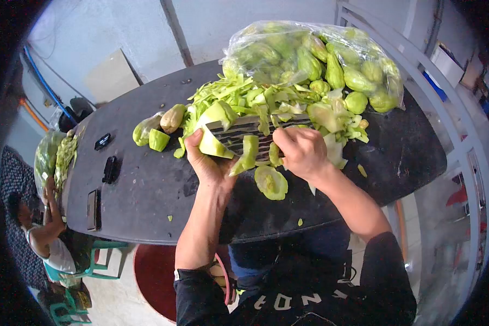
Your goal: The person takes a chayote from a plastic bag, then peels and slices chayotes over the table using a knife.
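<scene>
Over the dark table, my left hand (pixel 209 163) is wrapped round a large cut piece of green vegetable (pixel 216 145). My right hand (pixel 301 152) is closed in a fist beside a small green piece at its fingertips; what it grips is mostly hidden by the fingers. Between the hands lies a dark and light striped surface (pixel 236 136), partly covered by pieces. A curved green slice (pixel 248 154) stands between my hands, and a round pale slice (pixel 271 182) lies on the table just below. Behind them is a heap of green peelings and strips (pixel 223 93).
A clear plastic bag (pixel 309 54) of whole green vegetables stands at the table's back. Whole and cut ones (pixel 146 129) lie left, near small black objects (pixel 110 169). A seated person (pixel 49 239) is at the far left; a red tub (pixel 155 277) stands below, and metal rails (pixel 467 146) right.
</scene>
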Available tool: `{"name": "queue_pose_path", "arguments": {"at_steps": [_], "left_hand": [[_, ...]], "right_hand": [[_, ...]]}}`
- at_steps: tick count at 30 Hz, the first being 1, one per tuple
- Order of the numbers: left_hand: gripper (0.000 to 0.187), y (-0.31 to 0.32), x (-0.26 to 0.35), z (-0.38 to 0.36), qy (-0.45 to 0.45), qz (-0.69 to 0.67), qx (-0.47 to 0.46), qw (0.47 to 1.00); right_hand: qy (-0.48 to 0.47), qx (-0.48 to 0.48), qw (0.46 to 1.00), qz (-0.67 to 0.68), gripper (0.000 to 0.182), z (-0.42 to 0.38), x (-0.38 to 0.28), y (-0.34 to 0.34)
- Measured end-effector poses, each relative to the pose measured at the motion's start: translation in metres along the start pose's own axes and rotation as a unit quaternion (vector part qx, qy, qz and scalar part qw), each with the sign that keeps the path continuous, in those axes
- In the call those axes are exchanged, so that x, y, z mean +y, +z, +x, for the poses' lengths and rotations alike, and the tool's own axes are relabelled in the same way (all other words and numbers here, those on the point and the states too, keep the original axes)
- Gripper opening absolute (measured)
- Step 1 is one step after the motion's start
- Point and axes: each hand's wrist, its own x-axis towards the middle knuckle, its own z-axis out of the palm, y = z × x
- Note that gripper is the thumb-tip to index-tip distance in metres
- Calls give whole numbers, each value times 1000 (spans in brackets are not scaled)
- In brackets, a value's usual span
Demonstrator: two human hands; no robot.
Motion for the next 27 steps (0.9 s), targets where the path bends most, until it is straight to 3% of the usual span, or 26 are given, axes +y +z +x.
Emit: {"name": "queue_pose_path", "arguments": {"at_steps": [3, 5, 13, 15, 16, 19, 21, 23, 27], "left_hand": [[64, 4, 1, -2, 4, 21, 4, 1000], [69, 3, 3, -1, -1, 36, 6, 999], [67, -2, 8, 0, -24, 54, -35, 998], [69, -7, 8, 1, -62, 47, -101, 992], [71, -6, 9, 2, -71, 38, -133, 988], [75, 1, 10, 2, -46, 55, -158, 985], [72, 5, 5, -3, -25, 43, -130, 990], [66, 8, 4, 0, 6, 25, -9, 1000], [64, -1, 3, 7, -31, -29, 2, 999]], "right_hand": [[28, -49, 998, 16, 23, -3, 7, -1], [103, -67, 992, 25, 22, -4, 13, 0], [67, -76, 992, 78, 22, 1, 6, -12], [178, -100, 978, 45, 23, 5, 11, -10], [251, -164, 953, 29, 23, 5, 18, -11], [240, -157, 958, 2, 24, 2, 28, -16], [227, -151, 962, -5, 25, 2, 25, -14], [198, -118, 973, 23, 27, 0, 19, -10], [93, -21, 995, 24, 23, -2, 8, -3]]}}
